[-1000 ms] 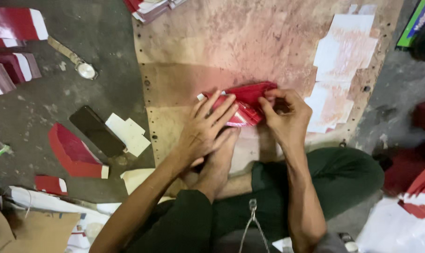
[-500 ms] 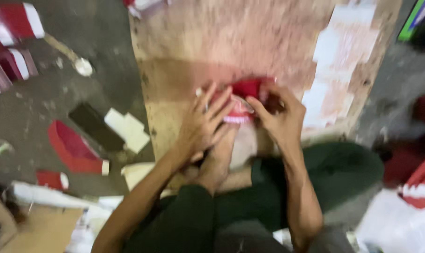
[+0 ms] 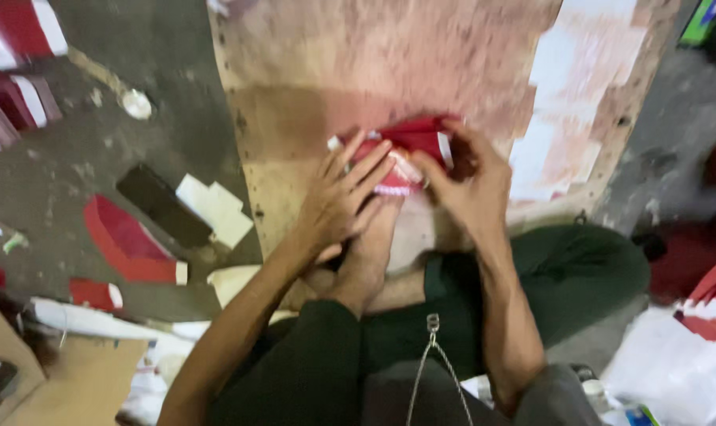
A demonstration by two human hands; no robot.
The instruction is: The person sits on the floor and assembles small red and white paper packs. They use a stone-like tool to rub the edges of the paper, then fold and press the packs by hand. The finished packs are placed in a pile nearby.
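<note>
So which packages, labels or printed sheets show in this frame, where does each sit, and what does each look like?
Red and white carton: on the board, pressed by the left hand and the right hand, flattened.
Red flat blanks: floor at left, curved, white-edged.
Red and white cartons: upper left, stacked.
White paper patches: stuck on the board's right side, rectangular.
Green package: top right corner, mostly cut off.

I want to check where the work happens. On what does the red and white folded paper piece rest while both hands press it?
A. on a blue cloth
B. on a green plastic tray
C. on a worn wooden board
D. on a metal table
C: the red and white folded paper piece lies on the worn wooden board, under the left hand and right hand.
</note>
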